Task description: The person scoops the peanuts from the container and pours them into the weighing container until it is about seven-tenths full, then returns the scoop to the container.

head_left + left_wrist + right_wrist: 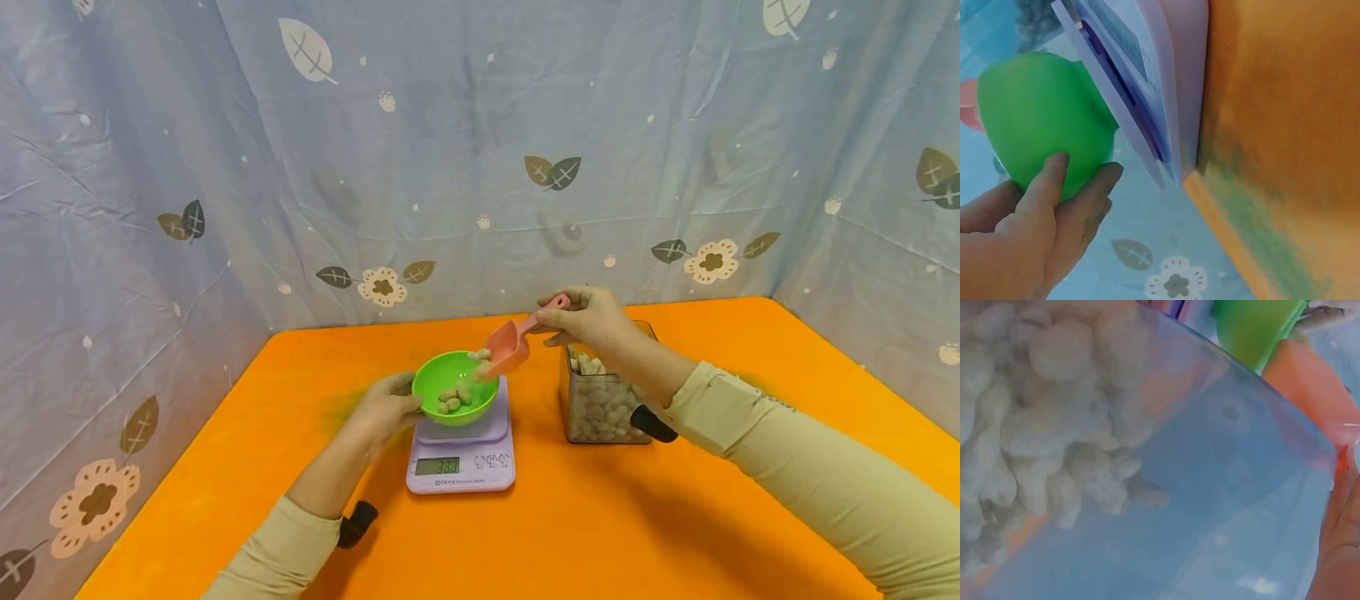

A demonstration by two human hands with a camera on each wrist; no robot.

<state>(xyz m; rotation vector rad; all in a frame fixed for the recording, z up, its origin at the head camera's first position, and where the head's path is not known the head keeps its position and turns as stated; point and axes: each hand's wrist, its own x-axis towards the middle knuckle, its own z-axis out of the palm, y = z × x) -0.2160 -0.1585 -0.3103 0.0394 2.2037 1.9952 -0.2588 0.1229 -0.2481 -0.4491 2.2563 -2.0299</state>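
A green bowl (442, 369) sits on the plate of a lavender kitchen scale (462, 481), with several unshelled peanuts (450, 402) inside. My left hand (384, 406) holds the bowl at its left side; in the left wrist view its fingers lie against the green outer wall (1041, 119). Above the bowl's right rim, my right hand (592, 321) pinches the handle of a pink scoop (508, 348). The scoop tilts down to the left, and peanuts (482, 363) are dropping from its lip into the bowl. The scale's display (437, 467) shows digits.
To the right of the scale stands a clear square container (603, 377) holding many peanuts (1054, 425), partly behind my right forearm. The orange table (517, 542) ends at a blue patterned curtain (465, 250) behind and at both sides.
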